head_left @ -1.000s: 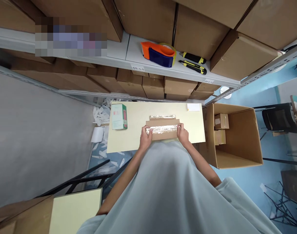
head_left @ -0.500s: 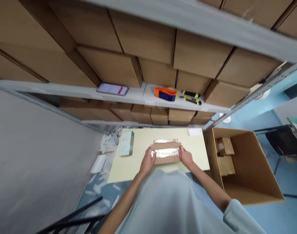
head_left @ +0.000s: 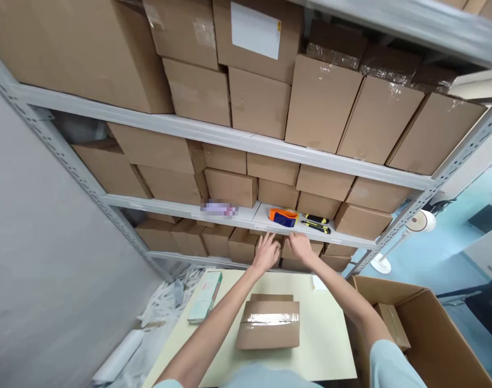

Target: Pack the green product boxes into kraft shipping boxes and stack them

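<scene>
I have the left hand [head_left: 267, 251] up at the shelving with its fingers loosely spread and nothing visible in them; the right hand [head_left: 300, 248] is beside it, fingers bent down, and I can't tell whether they close on anything. Half a second ago both hands gripped the ends of the cardboard box [head_left: 268, 326]; now they have let go and moved up and away, leaving it on the tabletop [head_left: 326, 342] between my forearms, and my view takes in more of the shelving. Just beyond the fingertips, the edge of the shelf [head_left: 246, 218] stands between the hands and the orange and blue tape dispenser [head_left: 285, 218], with two cutters [head_left: 316, 223] beside it. A green and white carton [head_left: 205, 298] lies near my left forearm, and a large open box [head_left: 435, 328] stands right of the tabletop with a smaller box [head_left: 393, 325] inside. The cardboard box is brown and shut, lying flat, a glossy strip of clear tape [head_left: 272, 318] across its top catching the light.
</scene>
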`<state>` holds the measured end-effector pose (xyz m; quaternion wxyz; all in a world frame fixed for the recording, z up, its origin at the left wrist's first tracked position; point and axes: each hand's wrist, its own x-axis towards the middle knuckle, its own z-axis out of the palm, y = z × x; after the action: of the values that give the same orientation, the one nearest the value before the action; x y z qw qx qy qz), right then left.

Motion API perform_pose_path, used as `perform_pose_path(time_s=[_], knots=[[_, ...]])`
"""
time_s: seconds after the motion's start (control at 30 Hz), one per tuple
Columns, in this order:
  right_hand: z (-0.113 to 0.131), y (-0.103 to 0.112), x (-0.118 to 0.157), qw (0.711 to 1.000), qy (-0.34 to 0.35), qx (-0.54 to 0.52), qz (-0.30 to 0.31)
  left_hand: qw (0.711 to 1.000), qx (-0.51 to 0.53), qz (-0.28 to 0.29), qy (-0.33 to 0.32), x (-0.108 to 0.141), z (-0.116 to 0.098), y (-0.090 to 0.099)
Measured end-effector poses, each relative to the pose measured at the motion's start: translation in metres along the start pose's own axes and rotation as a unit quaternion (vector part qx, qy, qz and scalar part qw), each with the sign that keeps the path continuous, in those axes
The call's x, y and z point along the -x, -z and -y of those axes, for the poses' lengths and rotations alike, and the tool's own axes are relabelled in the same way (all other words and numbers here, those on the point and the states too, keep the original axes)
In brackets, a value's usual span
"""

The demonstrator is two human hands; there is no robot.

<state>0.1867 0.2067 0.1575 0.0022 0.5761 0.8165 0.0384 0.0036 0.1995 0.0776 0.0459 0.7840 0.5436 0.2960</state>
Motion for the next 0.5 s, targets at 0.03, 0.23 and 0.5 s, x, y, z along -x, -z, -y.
perform_pose_path(time_s=[0.03, 0.23, 0.5], knots=[[-0.004, 0.014, -0.02, 0.999, 0.005, 0.008, -0.046, 1.0, 0.006, -0.027, 0.006, -0.022, -0.006, 0.01], [-0.009, 0.04, -0.089, 0.999, 0.006, -0.002, -0.036, 0.993, 0.039, -0.105, 0.031, -0.076, -0.024, 0.035], [-0.014, 0.027, -0.108, 0.999, 0.0, -0.026, 0.027, 0.978, 0.143, -0.123, 0.095, -0.028, -0.024, 0.001]])
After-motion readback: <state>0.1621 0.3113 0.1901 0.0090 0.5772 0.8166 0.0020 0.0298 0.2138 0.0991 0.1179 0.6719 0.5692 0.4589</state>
